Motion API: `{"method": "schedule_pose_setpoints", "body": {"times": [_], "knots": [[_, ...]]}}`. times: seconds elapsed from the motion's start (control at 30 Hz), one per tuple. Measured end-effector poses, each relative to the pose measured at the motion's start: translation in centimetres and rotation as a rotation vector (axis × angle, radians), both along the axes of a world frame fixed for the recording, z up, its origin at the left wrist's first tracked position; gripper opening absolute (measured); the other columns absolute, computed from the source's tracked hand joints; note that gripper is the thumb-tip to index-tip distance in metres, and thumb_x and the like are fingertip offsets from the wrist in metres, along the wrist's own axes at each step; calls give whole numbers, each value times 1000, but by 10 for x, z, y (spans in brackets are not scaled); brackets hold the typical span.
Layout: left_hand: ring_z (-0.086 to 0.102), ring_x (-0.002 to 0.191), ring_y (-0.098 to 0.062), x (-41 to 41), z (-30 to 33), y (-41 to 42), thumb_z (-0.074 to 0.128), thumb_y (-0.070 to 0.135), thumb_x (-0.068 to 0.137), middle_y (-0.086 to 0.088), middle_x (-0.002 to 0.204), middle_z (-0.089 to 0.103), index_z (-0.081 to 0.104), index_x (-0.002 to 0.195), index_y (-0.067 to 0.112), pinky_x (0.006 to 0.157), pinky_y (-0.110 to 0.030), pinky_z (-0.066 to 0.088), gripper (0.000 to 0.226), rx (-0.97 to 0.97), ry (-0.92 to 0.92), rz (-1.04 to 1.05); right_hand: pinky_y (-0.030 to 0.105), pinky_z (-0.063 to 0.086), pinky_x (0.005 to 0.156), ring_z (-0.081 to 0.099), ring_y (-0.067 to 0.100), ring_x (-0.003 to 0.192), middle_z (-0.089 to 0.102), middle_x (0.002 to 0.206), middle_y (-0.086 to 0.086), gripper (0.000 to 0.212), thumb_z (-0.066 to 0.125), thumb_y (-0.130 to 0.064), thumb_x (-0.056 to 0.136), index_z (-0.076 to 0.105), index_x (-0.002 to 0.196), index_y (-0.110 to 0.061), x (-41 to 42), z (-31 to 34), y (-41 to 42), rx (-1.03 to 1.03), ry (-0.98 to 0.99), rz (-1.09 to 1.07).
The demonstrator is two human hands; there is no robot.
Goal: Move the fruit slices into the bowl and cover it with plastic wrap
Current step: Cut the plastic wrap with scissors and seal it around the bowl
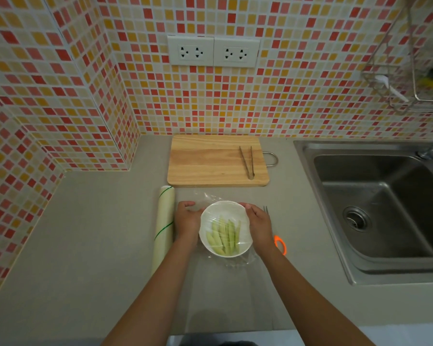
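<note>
A white bowl point(216, 211) stands on the grey counter, with several pale green fruit slices point(224, 234) lying in it. Clear plastic wrap point(235, 262) is stretched over the bowl's top and spreads crumpled onto the counter around it. My left hand point(186, 221) cups the bowl's left side, pressing the wrap against it. My right hand point(259, 224) does the same on the right side. The roll of plastic wrap point(163, 228) lies just left of my left hand.
A wooden cutting board point(210, 161) with metal tongs point(248, 162) on it sits behind the bowl. Scissors with orange handles point(280, 243) lie partly hidden under my right wrist. A steel sink point(375, 208) is at the right. Tiled walls stand behind and left.
</note>
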State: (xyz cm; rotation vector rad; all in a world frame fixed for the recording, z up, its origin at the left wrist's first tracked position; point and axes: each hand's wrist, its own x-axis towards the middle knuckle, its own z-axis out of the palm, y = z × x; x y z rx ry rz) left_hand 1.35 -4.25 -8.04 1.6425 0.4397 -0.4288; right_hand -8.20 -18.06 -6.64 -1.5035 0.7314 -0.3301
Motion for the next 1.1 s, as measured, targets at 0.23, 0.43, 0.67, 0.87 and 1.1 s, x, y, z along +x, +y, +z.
{"method": "schedule_pose_setpoints", "body": {"times": [0.23,0.43,0.67,0.87,1.1], "knots": [[61,80,-32,6,6,-11,49,7,84,-14,88,65,60,101,1,53,-27,42,21,159,121,-29,9,50,60,67,-7,71,73,85,-8,30,45,-12,98,74,89,-18,-3,0,-4,30,-11,-14],[58,110,-39,6,4,-20,42,13,90,-20,125,58,44,129,2,96,-47,49,40,129,205,35,12,53,62,68,-2,74,74,88,-2,29,46,-13,98,74,93,-14,-4,-3,-5,42,-17,-14],[58,112,-39,2,5,-15,41,19,97,-25,123,59,52,121,-5,91,-42,48,35,157,107,65,19,55,71,67,16,89,73,94,3,29,45,-13,98,74,96,-12,-4,-2,-7,19,-4,4],[59,100,-14,-31,39,-2,40,30,99,1,106,64,59,112,13,82,-22,43,28,137,-704,113,33,51,93,65,17,104,71,109,7,28,46,-16,99,70,111,-5,-2,-1,-12,26,-35,-93],[55,115,4,-73,15,-2,34,26,103,8,123,64,47,137,27,97,-10,40,37,51,-632,-197,18,54,80,68,9,98,73,104,-2,24,49,-19,98,72,103,-17,-4,1,-7,77,-79,36]]}}
